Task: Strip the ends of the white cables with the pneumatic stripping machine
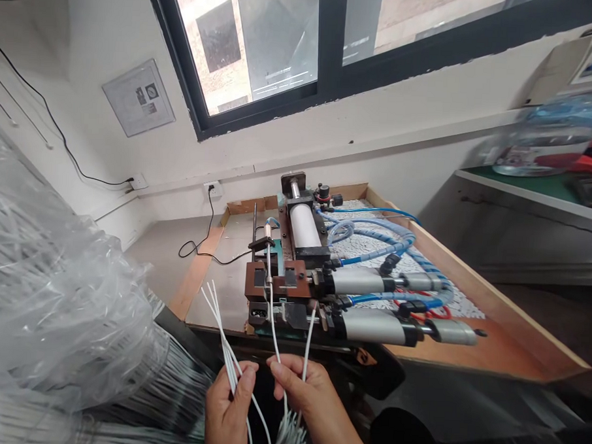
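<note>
My left hand [229, 409] is closed around several thin white cables [221, 327] whose ends fan out up and to the left. Beside it, my right hand [301, 389] pinches one white cable [274, 326] between thumb and fingers. That cable runs up to a metal rod on the brown block [293, 281] of a pneumatic machine. Another white cable [309, 343] rises by my right fingers toward the machine's lower part. Below both hands hangs a bundle of white cable ends [290, 438].
Silver cylinders [370, 327] and blue air hoses [384, 235] fill the machine's right side, inside a wooden-edged tray [531, 330]. Plastic-wrapped cable bundles [77, 291] stand at the left. A green shelf [537, 192] holding a large clear bottle is at the right.
</note>
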Action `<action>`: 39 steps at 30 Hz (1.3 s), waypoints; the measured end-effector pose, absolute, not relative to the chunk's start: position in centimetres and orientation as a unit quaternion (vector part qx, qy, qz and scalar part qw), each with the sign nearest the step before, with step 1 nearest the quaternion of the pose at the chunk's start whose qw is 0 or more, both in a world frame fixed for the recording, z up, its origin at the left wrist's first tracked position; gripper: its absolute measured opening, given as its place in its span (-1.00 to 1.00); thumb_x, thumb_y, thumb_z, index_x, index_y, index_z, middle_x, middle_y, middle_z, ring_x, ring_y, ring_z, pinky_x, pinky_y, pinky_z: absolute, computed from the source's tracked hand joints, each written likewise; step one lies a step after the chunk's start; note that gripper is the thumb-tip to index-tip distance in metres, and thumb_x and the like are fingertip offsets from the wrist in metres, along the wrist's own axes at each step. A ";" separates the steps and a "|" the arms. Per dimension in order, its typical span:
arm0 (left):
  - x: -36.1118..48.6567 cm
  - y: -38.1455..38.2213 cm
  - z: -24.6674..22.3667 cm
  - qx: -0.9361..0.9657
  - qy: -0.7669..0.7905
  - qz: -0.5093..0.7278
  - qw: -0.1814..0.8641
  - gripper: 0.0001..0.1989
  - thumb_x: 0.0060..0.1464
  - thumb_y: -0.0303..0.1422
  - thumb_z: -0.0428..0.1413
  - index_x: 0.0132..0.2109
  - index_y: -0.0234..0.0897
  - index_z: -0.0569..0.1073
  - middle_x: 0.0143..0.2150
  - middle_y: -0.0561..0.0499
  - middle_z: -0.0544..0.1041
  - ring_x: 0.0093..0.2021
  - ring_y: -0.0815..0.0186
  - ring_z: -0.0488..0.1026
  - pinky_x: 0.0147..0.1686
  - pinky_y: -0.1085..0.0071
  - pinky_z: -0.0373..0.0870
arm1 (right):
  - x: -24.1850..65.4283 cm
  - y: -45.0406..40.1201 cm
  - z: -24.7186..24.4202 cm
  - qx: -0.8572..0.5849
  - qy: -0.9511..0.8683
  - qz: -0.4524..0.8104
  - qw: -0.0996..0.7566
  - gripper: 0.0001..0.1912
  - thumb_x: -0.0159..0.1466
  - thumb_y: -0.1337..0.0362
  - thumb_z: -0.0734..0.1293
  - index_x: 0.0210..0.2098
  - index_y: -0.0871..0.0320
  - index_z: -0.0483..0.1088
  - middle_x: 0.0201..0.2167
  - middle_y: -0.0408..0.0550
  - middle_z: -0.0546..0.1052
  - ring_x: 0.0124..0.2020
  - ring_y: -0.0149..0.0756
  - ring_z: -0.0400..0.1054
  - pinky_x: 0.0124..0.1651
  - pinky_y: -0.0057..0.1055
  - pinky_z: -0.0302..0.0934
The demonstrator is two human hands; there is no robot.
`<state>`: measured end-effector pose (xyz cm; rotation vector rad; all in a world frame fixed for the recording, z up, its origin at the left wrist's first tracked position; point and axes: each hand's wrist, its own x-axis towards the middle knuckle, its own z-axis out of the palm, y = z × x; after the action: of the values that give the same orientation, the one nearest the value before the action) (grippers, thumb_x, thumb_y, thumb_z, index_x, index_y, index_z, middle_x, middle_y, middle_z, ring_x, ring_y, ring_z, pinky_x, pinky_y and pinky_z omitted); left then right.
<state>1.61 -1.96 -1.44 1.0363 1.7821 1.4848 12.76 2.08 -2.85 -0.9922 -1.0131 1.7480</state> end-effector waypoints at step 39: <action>1.2 -1.3 -0.8 0.475 0.639 0.486 0.360 -0.67 -0.11 -0.18 0.05 -0.29 -0.37 0.47 -0.63 0.04 0.40 -0.62 0.37 0.33 -0.58 0.49 0.26 | 11.3 3.5 -1.3 -0.290 -0.295 0.816 0.403 -0.66 -0.02 0.08 0.33 -0.54 0.29 0.37 -0.74 -0.23 0.20 -0.70 -0.57 0.02 -0.62 -0.57 -0.04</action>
<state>1.22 -1.33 -0.83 1.2251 1.6475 1.2538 11.33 3.51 -1.25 -0.7329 -0.7460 2.0627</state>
